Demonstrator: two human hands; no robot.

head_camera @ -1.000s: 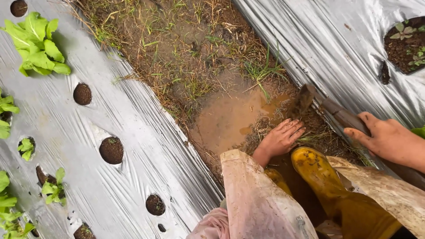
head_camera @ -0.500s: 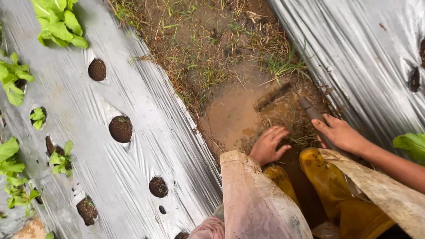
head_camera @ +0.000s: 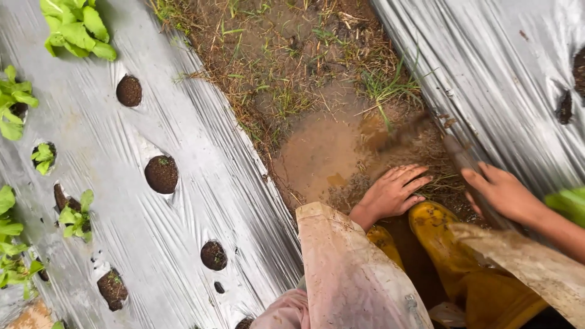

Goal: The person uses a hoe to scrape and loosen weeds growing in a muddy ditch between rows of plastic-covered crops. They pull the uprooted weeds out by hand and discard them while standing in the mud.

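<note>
Left hand (head_camera: 393, 194) flat on a clump of wet grass and roots (head_camera: 420, 159) at the edge of a muddy puddle (head_camera: 320, 155), fingers spread and released, gripping nothing. Right hand (head_camera: 501, 194) just beside it, fingers clenched around the dark handle of a digging tool (head_camera: 458, 153), whose blurred blade end sits over the clump near the puddle's far side. Yellow rubber boots (head_camera: 439, 231) directly below both hands, standing in the furrow. Mud-smeared raincoat sleeve (head_camera: 347, 262) covering the left forearm. Silver plastic mulch (head_camera: 183, 122) on either side of the furrow, punched with soil-filled holes (head_camera: 161, 173); leafy green seedlings (head_camera: 76, 27) growing along the left edge.
</note>
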